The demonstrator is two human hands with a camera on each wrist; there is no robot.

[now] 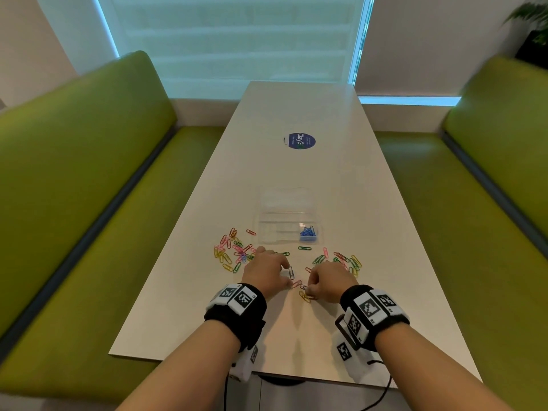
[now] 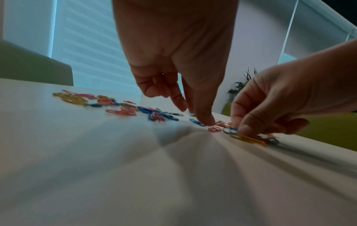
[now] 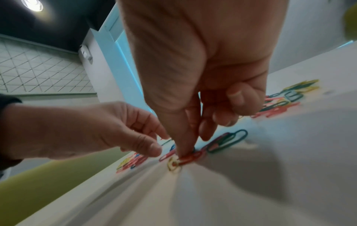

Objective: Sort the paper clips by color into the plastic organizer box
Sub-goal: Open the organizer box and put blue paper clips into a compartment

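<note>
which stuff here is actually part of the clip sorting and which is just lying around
Part of the job:
organizer box
blue clips already in its near right compartment
loose clips on the table
left hand
right hand

Just lying about:
round blue sticker
green benches
plant

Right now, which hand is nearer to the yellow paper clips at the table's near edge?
Right. The right hand has fingertips on the yellow paper clips; the left hand is farther left, apart.
</note>
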